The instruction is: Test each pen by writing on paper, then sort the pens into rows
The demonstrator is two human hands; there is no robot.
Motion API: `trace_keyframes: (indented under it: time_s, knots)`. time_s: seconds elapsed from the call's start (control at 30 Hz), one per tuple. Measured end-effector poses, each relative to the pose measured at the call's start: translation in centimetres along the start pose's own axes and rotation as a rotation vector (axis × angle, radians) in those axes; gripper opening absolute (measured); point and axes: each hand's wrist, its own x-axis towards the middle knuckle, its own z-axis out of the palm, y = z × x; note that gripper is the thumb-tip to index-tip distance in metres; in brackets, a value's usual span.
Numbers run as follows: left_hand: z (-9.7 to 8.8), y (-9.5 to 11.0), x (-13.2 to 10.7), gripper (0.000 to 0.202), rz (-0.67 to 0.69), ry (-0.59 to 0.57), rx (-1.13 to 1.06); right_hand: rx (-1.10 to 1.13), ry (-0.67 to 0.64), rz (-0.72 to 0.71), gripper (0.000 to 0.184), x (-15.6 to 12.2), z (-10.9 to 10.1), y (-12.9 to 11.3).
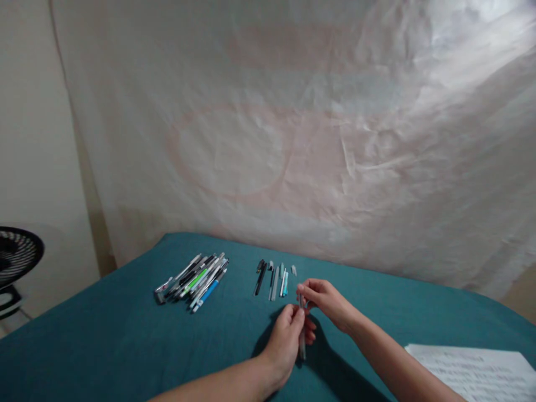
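My left hand (288, 340) is closed around the barrel of a slim, greyish pen (302, 349) that stands nearly upright in the view. Above it, the fingertips of my right hand (322, 298) pinch the pen's upper end; the exact tip is hidden by the fingers. Just beyond my hands lies a short row of pen parts: a dark pen (260, 279), a clear grey barrel (274, 283), a light blue and white piece (285, 283) and a small pale cap (293, 271). Other small caps lie at the row's far end.
A pile of pens (196, 279), with green and blue ones among them, lies to the left on the teal cloth (125, 335). Printed paper (473, 368) rests at the right front. A black fan (19, 257) stands beyond the left edge. A pale sheet (293, 139) hangs behind.
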Motion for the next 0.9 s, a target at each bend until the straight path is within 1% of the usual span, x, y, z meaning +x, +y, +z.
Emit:
trace_keyframes:
  time_s: [0.13, 0.23, 0.33, 0.4, 0.47, 0.57, 0.73, 0.9]
  knots:
    - [0.4, 0.7, -0.3, 0.036, 0.052, -0.030, 0.102, 0.009, 0.037, -0.010, 0.038, -1.3, 0.0, -0.5]
    - [0.4, 1.3, -0.3, 0.037, 0.072, 0.003, 0.165, 0.029, 0.066, -0.012, 0.039, -2.0, 0.0, -0.5]
    - [0.0, 1.4, 0.1, 0.035, 0.123, 0.096, 0.110, 0.052, 0.111, 0.037, 0.045, -2.6, -0.5, 0.5]
    - [-0.4, 1.2, 0.5, 0.034, 0.166, 0.174, 0.038, 0.034, 0.122, 0.078, 0.051, -2.9, -0.8, 1.6]
    - [-0.7, 1.0, 0.9, 0.032, 0.179, 0.217, -0.039, -0.005, 0.130, 0.093, 0.057, -3.0, -1.0, 2.7]
    - [-0.8, 0.8, 1.1, 0.028, 0.165, 0.225, -0.122, -0.053, 0.149, 0.075, 0.057, -3.1, -1.0, 3.7]
    - [-0.5, 1.0, 0.8, 0.022, 0.149, 0.235, -0.139, -0.127, 0.135, 0.003, 0.050, -3.1, -0.7, 3.9]
    - [-0.5, 1.0, 0.9, 0.020, 0.135, 0.217, -0.161, -0.282, 0.206, -0.060, 0.049, -3.1, -0.6, 4.5]
